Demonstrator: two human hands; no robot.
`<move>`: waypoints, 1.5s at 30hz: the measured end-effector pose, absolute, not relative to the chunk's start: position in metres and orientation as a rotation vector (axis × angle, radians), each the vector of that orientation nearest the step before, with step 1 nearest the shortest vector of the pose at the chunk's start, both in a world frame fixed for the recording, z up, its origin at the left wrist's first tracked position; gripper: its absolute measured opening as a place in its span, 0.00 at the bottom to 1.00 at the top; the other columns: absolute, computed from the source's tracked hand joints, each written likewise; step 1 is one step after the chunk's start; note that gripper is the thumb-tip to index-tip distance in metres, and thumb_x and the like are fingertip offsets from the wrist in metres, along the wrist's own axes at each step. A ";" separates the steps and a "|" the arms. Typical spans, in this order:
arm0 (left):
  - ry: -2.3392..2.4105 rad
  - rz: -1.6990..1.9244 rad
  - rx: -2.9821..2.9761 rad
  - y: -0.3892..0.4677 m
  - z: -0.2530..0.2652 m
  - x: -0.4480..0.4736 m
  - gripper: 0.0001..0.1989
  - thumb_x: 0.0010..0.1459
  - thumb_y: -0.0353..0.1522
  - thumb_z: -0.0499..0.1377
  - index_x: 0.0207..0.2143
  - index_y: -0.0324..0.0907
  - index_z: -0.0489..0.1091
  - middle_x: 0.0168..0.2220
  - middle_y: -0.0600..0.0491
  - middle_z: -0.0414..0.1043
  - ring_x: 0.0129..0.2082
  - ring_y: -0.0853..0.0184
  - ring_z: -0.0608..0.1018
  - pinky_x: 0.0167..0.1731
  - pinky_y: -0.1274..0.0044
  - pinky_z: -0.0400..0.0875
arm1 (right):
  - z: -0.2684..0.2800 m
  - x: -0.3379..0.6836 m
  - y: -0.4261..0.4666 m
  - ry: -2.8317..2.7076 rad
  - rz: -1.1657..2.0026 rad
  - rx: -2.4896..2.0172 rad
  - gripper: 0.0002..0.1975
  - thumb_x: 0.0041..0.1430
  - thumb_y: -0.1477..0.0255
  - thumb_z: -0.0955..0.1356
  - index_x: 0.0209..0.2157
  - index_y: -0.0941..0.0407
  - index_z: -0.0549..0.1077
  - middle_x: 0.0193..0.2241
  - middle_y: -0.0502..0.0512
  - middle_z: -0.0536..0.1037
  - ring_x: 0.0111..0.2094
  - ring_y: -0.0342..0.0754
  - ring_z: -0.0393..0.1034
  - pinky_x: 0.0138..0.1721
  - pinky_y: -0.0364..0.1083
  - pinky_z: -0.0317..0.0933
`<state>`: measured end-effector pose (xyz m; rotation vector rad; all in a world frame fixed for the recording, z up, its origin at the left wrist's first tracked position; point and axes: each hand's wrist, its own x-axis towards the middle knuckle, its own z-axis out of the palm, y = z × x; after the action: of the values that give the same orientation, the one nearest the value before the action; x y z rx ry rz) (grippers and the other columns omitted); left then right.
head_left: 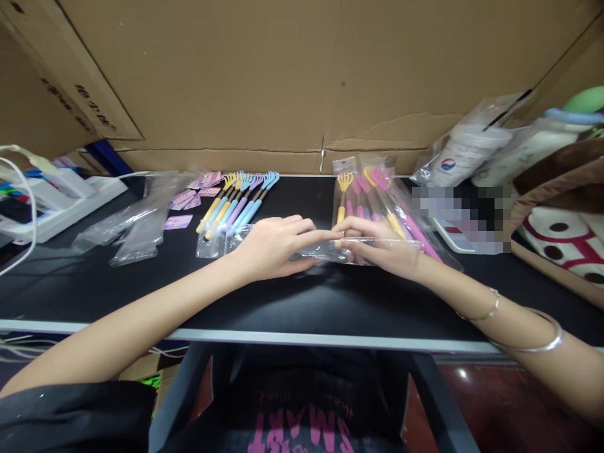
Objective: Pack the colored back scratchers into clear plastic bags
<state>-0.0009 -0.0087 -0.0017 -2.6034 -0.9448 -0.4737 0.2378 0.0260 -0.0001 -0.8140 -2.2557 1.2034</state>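
A long clear plastic bag (311, 248) lies across the front middle of the black table, under and between both hands. My left hand (278, 245) rests over it with fingers stretched out to the right, the index fingertip meeting my right fingers. My right hand (382, 245) has its fingers curled and pressed on the bag's film; their exact grip is partly hidden. Left of my hands lie several back scratchers (241, 204) with small claw heads and yellow, purple and blue handles. Beyond my right hand are back scratchers in clear sleeves (396, 214), some pink and yellow.
Loose clear bags (141, 220) and small pink printed cards (182, 200) lie at left, beside a white power strip (80, 207). A bagged drink cup (472, 151), a pale bottle (528, 148) and a brown bag (561, 182) stand at right. A cardboard wall (302, 82) closes the back.
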 end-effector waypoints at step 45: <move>-1.181 -0.661 -2.208 0.033 0.032 -0.070 0.18 0.64 0.37 0.51 0.55 0.48 0.68 0.39 0.53 0.76 0.40 0.65 0.78 0.31 0.78 0.64 | 0.017 0.077 0.101 -3.090 0.004 -0.784 0.24 0.62 0.71 0.66 0.58 0.63 0.65 0.59 0.66 0.68 0.57 0.56 0.66 0.57 0.50 0.59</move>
<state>-0.0695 0.0325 0.0321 -2.2083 -1.1805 -0.6610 0.0772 0.1007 0.0169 -0.7836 -3.0897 0.0038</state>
